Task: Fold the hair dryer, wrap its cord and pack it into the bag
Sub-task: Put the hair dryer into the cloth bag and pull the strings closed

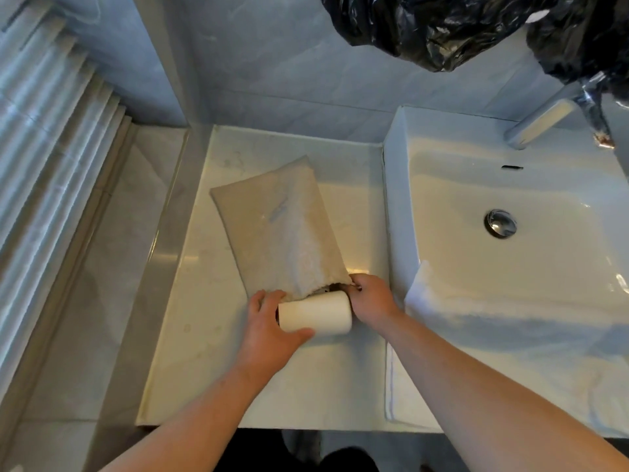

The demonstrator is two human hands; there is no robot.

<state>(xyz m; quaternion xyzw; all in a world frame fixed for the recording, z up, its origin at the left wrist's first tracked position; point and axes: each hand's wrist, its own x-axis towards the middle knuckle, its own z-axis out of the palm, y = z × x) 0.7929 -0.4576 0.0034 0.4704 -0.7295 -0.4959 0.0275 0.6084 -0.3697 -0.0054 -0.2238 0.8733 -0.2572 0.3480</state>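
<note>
A beige cloth bag [277,229] lies flat on the white counter [204,335], its mouth toward me. The cream barrel of the hair dryer [316,313] lies crosswise at that mouth, with its upper part under the bag's edge. My left hand [269,332] grips the barrel's left end from below and beside. My right hand [369,301] pinches the right edge of the bag's opening, next to the barrel's right end. The handle and the cord are hidden.
A white rectangular sink [510,233] with a chrome tap [541,120] fills the right side. A white towel [476,352] hangs over the sink's front corner. Black plastic sheeting [476,28] hangs at the top right. A tiled wall stands behind, a ribbed panel [51,148] at the left.
</note>
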